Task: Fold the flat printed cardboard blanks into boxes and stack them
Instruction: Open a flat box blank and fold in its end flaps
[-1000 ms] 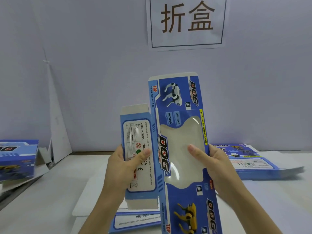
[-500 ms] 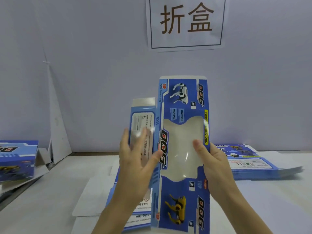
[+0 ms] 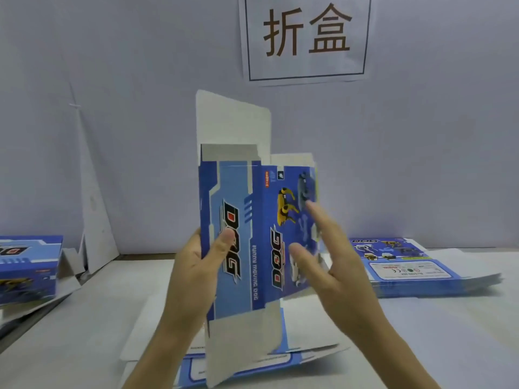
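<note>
A blue printed "DOG" box blank (image 3: pixel 238 220) stands upright in front of me, opened into a tube, with grey flaps sticking out at top and bottom. My left hand (image 3: pixel 196 270) grips its left edge, thumb on the front panel. My right hand (image 3: pixel 334 259) has its fingers straight against the right panel with the yellow dog picture. A pile of flat blanks (image 3: pixel 407 268) lies on the table to the right. Another flat blank (image 3: pixel 252 363) lies under my hands. A folded box (image 3: pixel 28 265) sits at the far left.
The white table (image 3: pixel 449 332) runs to a pale wall with a paper sign (image 3: pixel 307 37). A white cardboard sheet (image 3: pixel 95 214) leans against the wall at the left, beside the folded box.
The blank has turned from its flat window side to a squared tube showing its side panels. My left hand moved to the left edge; my right hand's fingers straightened against the right panel.
</note>
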